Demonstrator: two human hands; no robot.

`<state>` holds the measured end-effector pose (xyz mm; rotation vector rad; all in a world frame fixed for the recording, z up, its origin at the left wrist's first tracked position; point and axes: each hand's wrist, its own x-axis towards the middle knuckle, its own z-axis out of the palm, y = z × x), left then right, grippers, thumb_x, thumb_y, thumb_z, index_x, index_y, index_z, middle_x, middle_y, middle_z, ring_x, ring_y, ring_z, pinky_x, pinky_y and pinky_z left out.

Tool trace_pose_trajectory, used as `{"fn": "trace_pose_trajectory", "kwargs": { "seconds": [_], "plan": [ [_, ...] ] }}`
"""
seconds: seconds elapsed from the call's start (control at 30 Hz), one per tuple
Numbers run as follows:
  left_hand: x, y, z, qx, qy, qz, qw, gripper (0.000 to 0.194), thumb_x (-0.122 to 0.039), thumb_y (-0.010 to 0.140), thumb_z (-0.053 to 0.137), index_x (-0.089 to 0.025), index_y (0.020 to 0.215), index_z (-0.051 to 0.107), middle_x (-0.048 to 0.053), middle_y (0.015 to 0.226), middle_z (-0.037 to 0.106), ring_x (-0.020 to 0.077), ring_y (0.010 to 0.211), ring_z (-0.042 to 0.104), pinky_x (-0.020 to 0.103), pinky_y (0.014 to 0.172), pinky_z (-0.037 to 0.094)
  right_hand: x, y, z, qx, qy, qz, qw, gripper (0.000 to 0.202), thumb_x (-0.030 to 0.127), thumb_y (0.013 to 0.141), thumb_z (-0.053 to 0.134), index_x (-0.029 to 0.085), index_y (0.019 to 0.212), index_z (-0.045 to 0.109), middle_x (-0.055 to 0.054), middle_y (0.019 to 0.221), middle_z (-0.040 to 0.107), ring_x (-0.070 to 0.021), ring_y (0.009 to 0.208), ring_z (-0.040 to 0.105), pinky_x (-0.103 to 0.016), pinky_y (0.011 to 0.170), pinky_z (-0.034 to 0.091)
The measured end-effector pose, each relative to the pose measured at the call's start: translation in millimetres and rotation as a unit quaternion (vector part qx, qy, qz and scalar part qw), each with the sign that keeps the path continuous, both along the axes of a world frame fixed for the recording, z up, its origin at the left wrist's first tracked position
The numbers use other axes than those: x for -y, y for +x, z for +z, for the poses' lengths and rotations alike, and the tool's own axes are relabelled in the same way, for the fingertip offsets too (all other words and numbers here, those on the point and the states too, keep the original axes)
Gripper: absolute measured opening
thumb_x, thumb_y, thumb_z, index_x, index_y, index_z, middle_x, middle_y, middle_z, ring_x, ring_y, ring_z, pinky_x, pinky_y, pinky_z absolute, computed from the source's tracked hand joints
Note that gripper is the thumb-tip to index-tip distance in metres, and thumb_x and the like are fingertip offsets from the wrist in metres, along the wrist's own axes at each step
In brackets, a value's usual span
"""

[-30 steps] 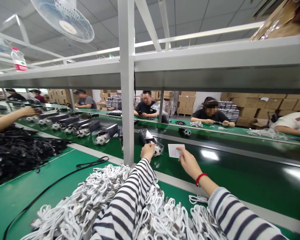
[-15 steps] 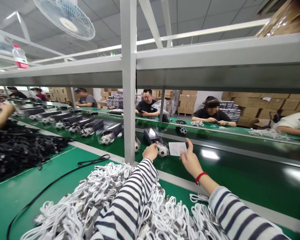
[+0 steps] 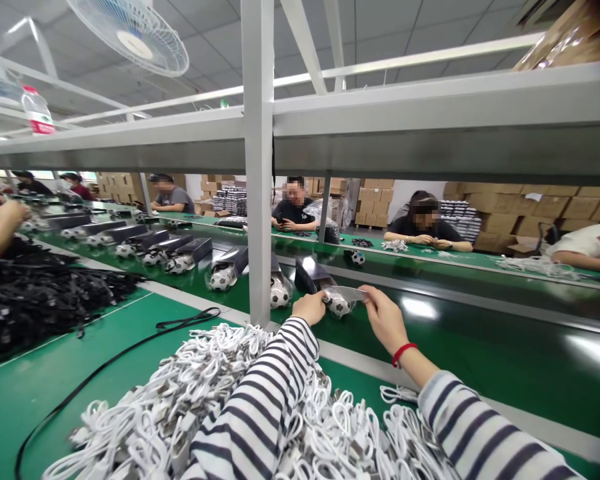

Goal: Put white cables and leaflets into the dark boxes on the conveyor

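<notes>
White leaflet (image 3: 349, 293) is pinched by right hand (image 3: 386, 320) fingers beside bagged football (image 3: 340, 307), apparently neither yet inside black box (image 3: 312, 275) on green belt (image 3: 460, 353); left hand (image 3: 309, 309) fingers' grip can't be told.

1. One head-worn camera looks forward and down from the wearer's side of the green worktop (image 3: 110, 340), below the shelf (image 3: 420, 113).
2. It faces over the worktop's far edge, across the belt (image 3: 480, 340), toward the opposite bench (image 3: 483, 261).
3. The left hand (image 3: 309, 309) and right hand (image 3: 386, 321) show at near range.
</notes>
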<state>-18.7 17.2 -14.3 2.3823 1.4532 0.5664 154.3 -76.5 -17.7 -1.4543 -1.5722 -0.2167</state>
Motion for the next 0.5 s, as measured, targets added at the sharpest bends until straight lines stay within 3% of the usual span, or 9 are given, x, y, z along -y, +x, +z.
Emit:
{"fn": "trace_pose_trajectory", "kwargs": {
  "seconds": [0.23,0.5],
  "plan": [
    [0.7,0.8,3.1,0.084,0.018,0.018,0.996,0.032,-0.034,0.088,0.036,-0.023,0.115,0.049,0.010,0.087,0.062,0.0260,0.082,0.059,0.035,0.074,0.042,-2.3,9.1,1.4,0.047,0.054,-0.014,0.997,0.033,0.021,0.086,0.036,0.026,0.108,0.061,-0.006,0.112,0.061,-0.0211,0.103,0.055,-0.037,0.086,0.041],
    [1.1,0.0,9.6,0.167,0.090,0.014,0.982,0.026,-0.029,0.090,0.035,-0.021,0.108,0.052,0.008,0.098,0.061,0.0203,0.086,0.057,0.029,0.074,0.041,-9.0,11.3,-8.8,0.121,-0.035,-0.058,0.990,0.029,0.023,0.086,0.039,0.029,0.103,0.062,-0.003,0.107,0.065,-0.0213,0.111,0.051,-0.043,0.090,0.028]
  ]
}}
